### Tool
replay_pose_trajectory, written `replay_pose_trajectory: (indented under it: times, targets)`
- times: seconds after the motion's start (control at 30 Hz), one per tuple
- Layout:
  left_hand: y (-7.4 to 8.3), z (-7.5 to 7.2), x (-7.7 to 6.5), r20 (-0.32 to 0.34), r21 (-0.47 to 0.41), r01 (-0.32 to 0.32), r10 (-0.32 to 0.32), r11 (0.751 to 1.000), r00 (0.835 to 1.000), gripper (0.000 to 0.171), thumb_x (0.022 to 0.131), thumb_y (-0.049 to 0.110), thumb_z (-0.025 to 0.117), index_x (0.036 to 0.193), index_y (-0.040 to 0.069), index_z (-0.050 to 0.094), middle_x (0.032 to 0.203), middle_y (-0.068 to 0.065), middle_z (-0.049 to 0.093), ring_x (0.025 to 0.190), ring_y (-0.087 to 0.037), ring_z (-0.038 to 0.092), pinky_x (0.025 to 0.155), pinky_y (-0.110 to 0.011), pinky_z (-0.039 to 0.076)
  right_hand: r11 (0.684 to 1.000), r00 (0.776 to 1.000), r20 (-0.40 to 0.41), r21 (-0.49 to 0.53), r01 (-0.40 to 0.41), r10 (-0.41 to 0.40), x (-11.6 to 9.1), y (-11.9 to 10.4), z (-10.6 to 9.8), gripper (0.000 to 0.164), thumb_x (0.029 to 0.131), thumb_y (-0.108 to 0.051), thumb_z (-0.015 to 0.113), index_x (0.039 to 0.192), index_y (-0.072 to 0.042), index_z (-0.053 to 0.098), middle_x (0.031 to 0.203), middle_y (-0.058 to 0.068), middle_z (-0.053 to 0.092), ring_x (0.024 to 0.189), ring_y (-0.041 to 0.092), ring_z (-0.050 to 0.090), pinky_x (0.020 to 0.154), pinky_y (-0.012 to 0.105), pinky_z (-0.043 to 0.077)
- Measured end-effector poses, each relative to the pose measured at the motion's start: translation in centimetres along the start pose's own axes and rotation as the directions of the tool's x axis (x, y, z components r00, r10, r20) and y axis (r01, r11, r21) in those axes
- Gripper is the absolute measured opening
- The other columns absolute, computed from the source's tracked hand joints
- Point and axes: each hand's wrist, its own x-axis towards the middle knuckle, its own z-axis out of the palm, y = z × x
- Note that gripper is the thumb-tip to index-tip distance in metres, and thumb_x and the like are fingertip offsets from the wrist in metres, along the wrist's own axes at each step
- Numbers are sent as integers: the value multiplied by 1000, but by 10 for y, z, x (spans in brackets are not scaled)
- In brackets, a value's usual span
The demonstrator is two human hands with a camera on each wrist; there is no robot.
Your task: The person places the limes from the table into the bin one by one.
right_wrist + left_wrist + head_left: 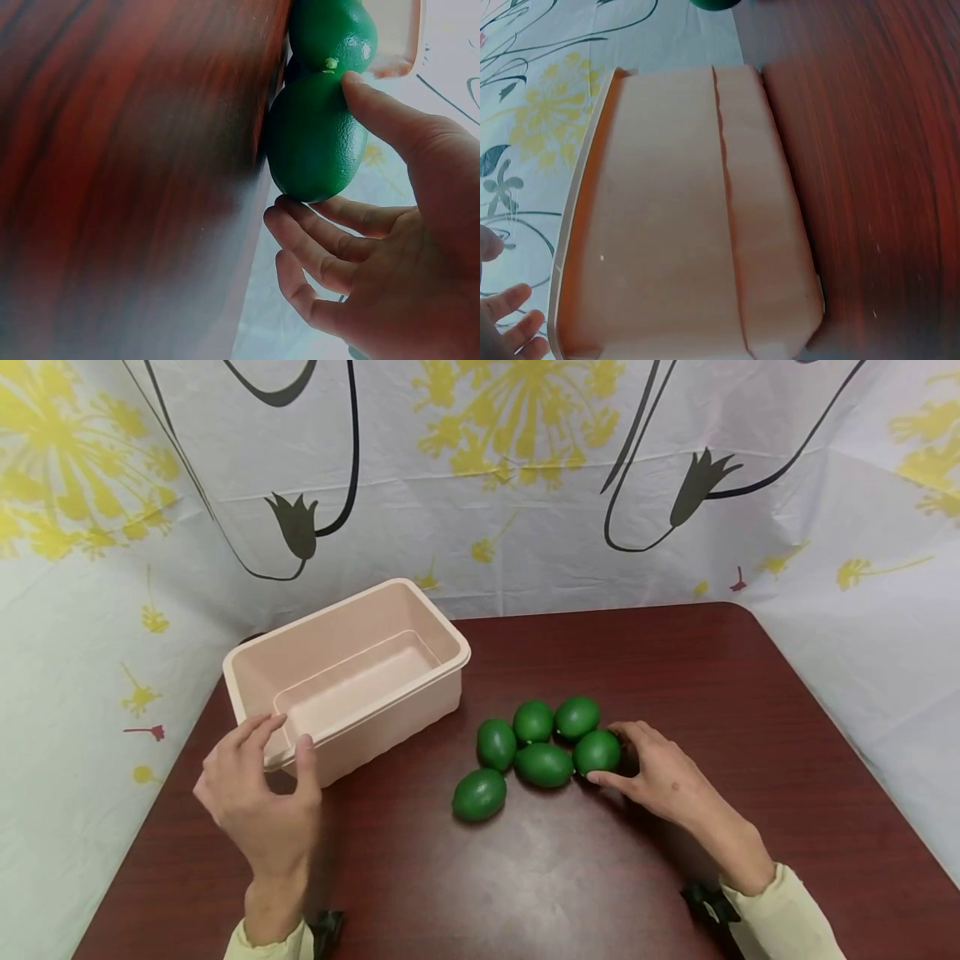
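Note:
Several green limes lie in a loose cluster on the dark red table. My right hand [667, 777] has its thumb and fingers about the rightmost lime [597, 752], which rests on the table. In the right wrist view, the thumb touches one side of that lime [315, 142] and fingertips meet its end. Beside it are a middle lime [544, 765], a back lime [577, 718] and a front-left lime [480, 795]. My left hand [262, 793] holds nothing, its fingers spread and loosely bent near the front-left corner of a pale pink plastic box [390, 727].
The box stands at the table's back left, its open top facing up and nothing visible inside. Behind the table [675, 668] and along its sides hangs a white cloth [510, 552] with yellow and grey flower prints.

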Motion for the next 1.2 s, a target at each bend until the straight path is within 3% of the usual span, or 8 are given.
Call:
replay_pose_trajectory:
  times: [0.23,0.4,0.7,0.97,1.2]
  targets:
    - [-6,-4,2,0,41,53,-53,998,999,45,87,41,71,117,7,78,128,-16,71,122,-42,58,100,-51,31,1000,1000,7,6,-2,2,-1,1,0,74,85,-44,85,139,-2,56,126,18,65,108,32,65,88,52,54]
    - [-19,-6,4,51,59,89,-92,994,994,48,87,38,71,124,7,75,139,-15,65,130,-43,52,99,-59,32,1000,1000,26,20,-18,18,0,1,-1,76,86,-42,85,141,0,54,129,20,63,110,34,64,90,53,53]
    - [-37,-13,4,122,44,160,-164,986,979,48,91,32,71,133,8,70,153,-11,56,142,-38,44,117,-56,32,999,999,47,28,-20,18,2,0,1,79,87,-41,84,144,2,52,133,23,63,114,35,63,93,55,52]
    - [-43,-15,2,170,57,206,-213,977,962,50,95,36,68,137,9,66,160,-7,49,148,-33,39,119,-56,31,999,998,41,14,-52,52,2,1,1,78,87,-47,82,142,2,55,132,23,64,114,36,64,91,55,53]
    - [-42,-13,0,166,37,258,-261,965,951,60,89,36,73,140,6,64,163,-8,46,152,-32,37,122,-59,29,997,997,29,12,-70,70,1,1,-1,82,83,-56,82,139,-1,58,129,19,67,110,33,66,89,53,54]
